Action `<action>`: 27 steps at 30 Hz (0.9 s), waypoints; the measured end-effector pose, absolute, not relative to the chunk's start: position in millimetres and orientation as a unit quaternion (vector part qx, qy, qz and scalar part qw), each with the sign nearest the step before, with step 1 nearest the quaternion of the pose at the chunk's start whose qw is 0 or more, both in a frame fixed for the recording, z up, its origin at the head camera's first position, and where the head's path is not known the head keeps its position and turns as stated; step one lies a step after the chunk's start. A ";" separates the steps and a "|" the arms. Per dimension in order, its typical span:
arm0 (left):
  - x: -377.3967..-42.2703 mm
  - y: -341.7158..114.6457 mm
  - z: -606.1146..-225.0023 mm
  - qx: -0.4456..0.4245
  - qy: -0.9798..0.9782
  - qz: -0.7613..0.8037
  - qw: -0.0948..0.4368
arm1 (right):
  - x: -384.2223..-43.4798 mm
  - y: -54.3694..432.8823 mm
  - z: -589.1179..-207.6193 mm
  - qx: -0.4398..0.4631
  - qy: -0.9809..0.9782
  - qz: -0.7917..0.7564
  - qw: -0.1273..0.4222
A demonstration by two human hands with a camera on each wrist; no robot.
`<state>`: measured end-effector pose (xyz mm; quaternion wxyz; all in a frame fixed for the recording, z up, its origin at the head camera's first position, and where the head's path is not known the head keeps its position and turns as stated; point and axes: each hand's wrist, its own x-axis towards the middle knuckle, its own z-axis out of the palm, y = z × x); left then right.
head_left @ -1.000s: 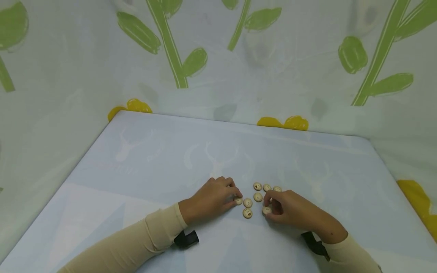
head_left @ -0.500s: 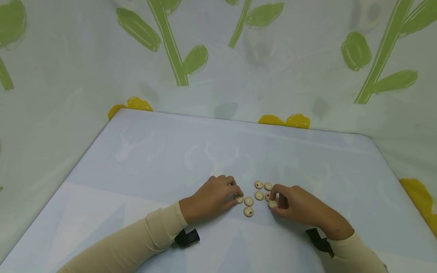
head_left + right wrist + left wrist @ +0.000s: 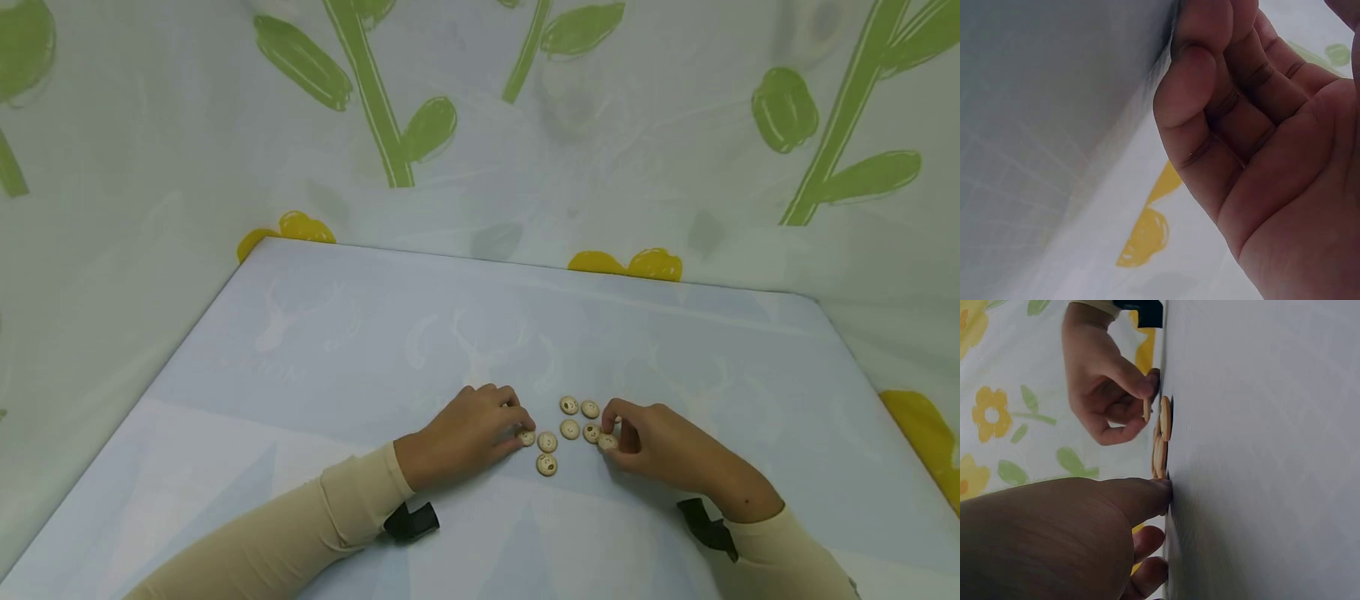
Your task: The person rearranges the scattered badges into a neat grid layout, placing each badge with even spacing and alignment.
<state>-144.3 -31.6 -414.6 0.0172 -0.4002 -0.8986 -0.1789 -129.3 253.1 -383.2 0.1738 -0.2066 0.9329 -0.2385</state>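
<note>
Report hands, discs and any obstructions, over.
Left hand holds leftmost visible disc. Right hand pinches rightmost visible disc. Six other discs lie between; no other obstruction visible.
</note>
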 end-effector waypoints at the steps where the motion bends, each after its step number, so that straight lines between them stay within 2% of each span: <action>1: -144.0 -31.7 -414.5 -0.400 -0.898 -0.180 0.015 | -129.6 253.7 -383.4 -0.207 0.932 -0.240 0.176; 21: -145.6 -31.7 -412.4 -0.402 -0.898 -0.179 0.019 | -133.1 263.1 -384.6 -0.209 0.939 -0.224 0.154; 27: -144.7 -31.7 -411.2 -0.399 -0.898 -0.184 0.010 | -133.8 263.5 -384.8 -0.208 0.936 -0.230 0.166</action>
